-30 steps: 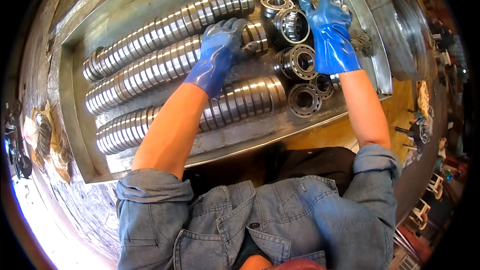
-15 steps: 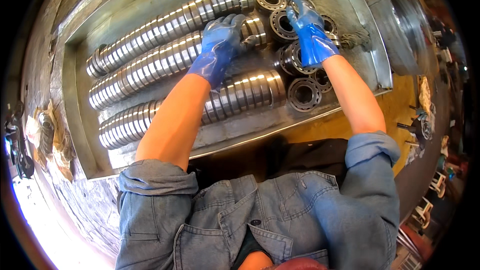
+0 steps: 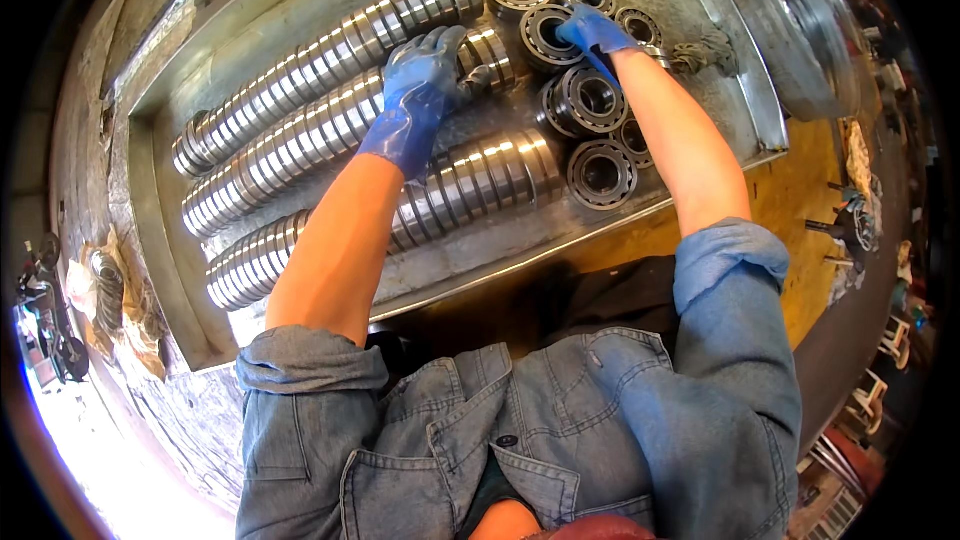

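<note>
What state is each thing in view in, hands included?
Left hand: gloved, spread over the middle row
Right hand: gloved, fingers at the bore of one bearing, grip unclear
Ring rows: three, rings on edge
Other bearings: loose, clustered beside the rows
Tray: open-topped, loaded
Rag-like bundle: crumpled
Sleeves: rolled up

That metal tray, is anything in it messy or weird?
Yes, a little: the crumpled greyish bundle at the tray's right side looks odd among shiny metal, maybe a rag. The bearings sit in an uneven cluster, unlike the three rows of rings. I see no clear damage.
</note>
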`<state>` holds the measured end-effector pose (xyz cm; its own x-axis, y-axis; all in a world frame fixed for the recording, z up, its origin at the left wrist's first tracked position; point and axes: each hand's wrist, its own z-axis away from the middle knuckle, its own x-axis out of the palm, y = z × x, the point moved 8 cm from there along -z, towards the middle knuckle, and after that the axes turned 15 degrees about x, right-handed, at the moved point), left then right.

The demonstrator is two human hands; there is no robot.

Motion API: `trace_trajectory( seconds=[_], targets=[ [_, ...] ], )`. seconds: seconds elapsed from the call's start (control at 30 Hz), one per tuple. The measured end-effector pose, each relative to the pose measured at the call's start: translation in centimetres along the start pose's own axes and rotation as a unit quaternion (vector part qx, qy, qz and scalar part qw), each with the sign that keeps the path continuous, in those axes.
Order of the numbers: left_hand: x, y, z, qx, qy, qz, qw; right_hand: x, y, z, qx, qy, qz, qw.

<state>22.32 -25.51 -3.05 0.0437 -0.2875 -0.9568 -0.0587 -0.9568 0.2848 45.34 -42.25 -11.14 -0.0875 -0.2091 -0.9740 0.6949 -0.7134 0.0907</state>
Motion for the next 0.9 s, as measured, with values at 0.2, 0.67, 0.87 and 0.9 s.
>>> trace_trajectory(
  seconds=[0.2, 0.67, 0.87, 0.9],
  targets=[
    [0.4, -0.3, 0.6, -0.031, -0.001, -0.027, 0.999, -2.9, -2.1, 1.3, 0.119, -0.019, -0.045, 0.992],
    [0.0, -0.2, 0.8, -0.005, 0.031, -0.067, 0.997, -10.9, -6.8, 11.0, -0.028, -0.028, -0.404, 0.914],
    [0.3, -0.8, 1.1, -0.018, 0.023, -0.088, 0.996, -9.4, -5.1, 17.1, 0.1, 0.019, -0.022, 0.995],
    [0.3, -1.0, 1.2, -0.017, 0.021, -0.085, 0.996, -9.4, -5.1, 19.0, 0.14, -0.027, -0.011, 0.99]
  ],
)
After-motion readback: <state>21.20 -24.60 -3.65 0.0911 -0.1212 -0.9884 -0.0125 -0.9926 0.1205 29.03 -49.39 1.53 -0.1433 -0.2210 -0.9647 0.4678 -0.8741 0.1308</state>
